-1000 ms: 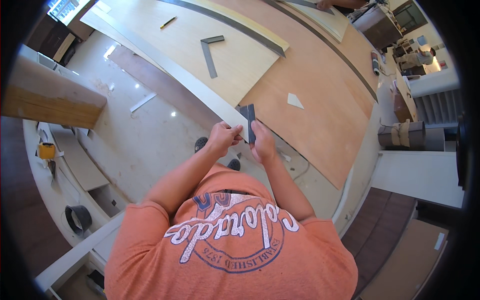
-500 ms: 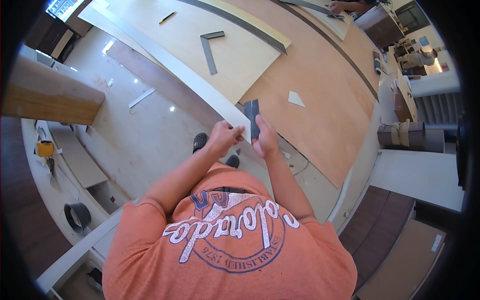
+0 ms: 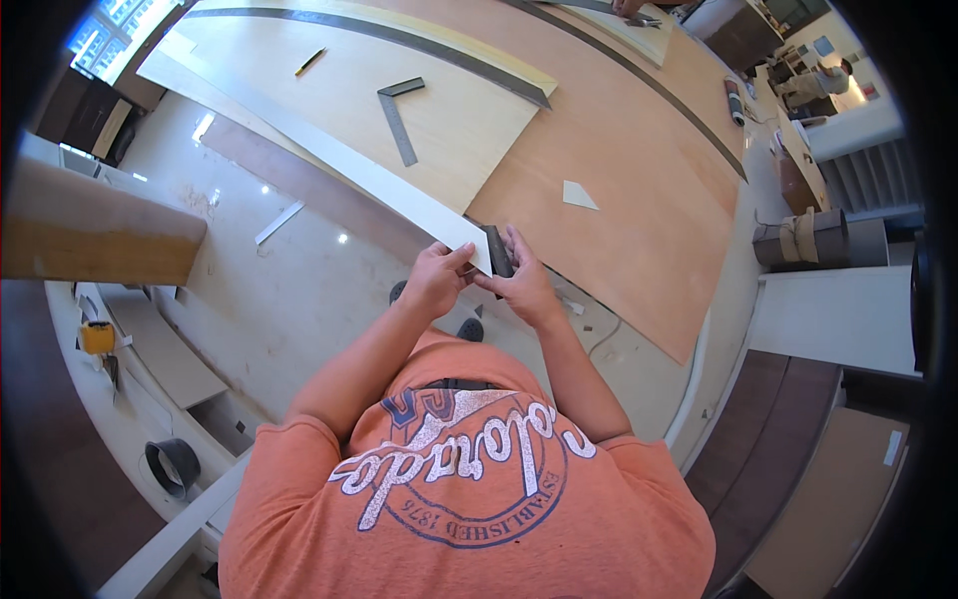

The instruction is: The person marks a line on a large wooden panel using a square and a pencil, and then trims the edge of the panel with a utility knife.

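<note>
A long white strip [image 3: 399,190] runs from the far left of the worktable to its near edge, where its end is cut at a slant. My left hand [image 3: 439,282] is closed on the strip near that end, thumb on top. In my right hand [image 3: 529,290] is a dark grey block [image 3: 499,252], tilted so that a narrow side shows. It lies against the slanted end, fingers on its far side and thumb close to the strip. Whether the block's face touches the cut edge is hidden.
On the pale board lie a try square [image 3: 399,130], a pencil [image 3: 310,62] and a long grey straightedge [image 3: 449,58]. A white offcut [image 3: 579,195] rests on the brown sheet [image 3: 649,250]. Another person's hand [image 3: 629,8] works at the far edge. A column [image 3: 100,220] stands left.
The dark block has turned from showing its broad face to showing a narrow side, and my right fingers have spread. My left hand has shifted slightly left along the strip. The view has moved a little.
</note>
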Demonstrator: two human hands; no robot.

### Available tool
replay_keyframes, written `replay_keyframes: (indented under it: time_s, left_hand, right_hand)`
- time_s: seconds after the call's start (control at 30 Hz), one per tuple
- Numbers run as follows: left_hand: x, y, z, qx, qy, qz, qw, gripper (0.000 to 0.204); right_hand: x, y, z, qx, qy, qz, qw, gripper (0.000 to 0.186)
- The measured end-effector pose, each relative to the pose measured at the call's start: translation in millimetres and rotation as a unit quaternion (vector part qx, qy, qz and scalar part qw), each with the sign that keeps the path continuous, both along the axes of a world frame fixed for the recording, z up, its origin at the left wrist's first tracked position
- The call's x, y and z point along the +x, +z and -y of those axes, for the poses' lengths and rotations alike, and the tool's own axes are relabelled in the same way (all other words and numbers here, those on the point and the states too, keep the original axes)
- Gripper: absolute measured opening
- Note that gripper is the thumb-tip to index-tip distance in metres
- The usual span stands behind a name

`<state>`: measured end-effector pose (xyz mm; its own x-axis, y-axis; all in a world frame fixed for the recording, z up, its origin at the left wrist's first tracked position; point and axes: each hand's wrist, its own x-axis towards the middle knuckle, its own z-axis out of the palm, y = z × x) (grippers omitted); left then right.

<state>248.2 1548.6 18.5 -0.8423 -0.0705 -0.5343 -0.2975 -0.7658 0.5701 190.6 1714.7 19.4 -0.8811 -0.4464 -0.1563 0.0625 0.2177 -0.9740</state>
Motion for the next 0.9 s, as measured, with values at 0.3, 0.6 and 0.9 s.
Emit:
replay_keyframes:
  time_s: [0.3, 0.6, 0.9]
  left_hand:
    - [3, 6, -1, -0.016, 0.001, 0.026, 1.000, 0.018]
    - [5, 10, -7, -0.058, 0.015, 0.036, 0.998, 0.018]
    - [9, 5, -3, -0.203, -0.046, 0.088, 0.974, 0.023]
  right_hand:
    - [2, 15, -20, -0.285, -0.027, 0.272, 0.919, 0.078]
    - [8, 6, 1, -0.366, -0.025, 0.330, 0.870, 0.046]
    - [27, 19, 1, -0.313, -0.046, 0.327, 0.891, 0.044]
